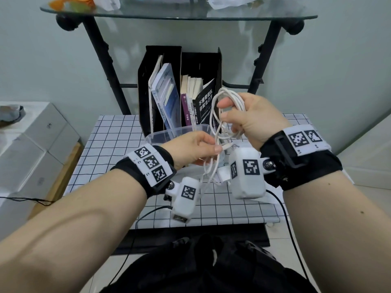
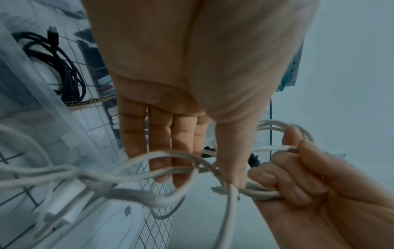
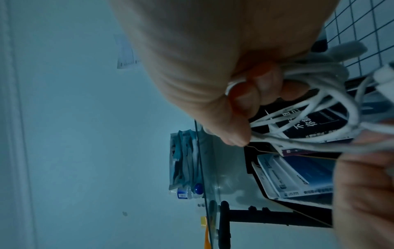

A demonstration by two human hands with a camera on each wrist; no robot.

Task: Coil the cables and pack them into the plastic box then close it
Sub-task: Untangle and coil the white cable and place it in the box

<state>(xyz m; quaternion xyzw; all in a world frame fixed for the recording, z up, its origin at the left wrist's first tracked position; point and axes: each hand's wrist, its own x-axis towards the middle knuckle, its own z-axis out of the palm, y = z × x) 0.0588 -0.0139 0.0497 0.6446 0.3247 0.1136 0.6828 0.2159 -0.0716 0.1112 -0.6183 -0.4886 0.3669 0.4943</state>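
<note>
- Above the checked tablecloth, both hands work a white cable in the air over the clear plastic box.
- The right hand grips a bundle of white loops, its fingers curled round several strands and its thumb pressed against them; the loops rise above the fist and hang below it.
- The left hand pinches the cable's loose end just behind the plug between thumb and forefinger, while in the left wrist view its other fingers stretch out fairly straight and close together.
- From the pinch, slack cable droops toward the table and passes between the two wrist-worn cameras.
- The plastic box stands open on the tablecloth, right behind the left hand and in front of a black file holder.
- Inside the box, seen through its wall from the left wrist, a black cable lies coiled.
- A white charger block shows low in the left wrist view; whether it sits in the box or beside it I cannot tell.
- The file holder carries books standing and leaning in two compartments.
- Behind it rises a black-legged stand with a glass shelf.
- White cartons are stacked to the left of the table.
</note>
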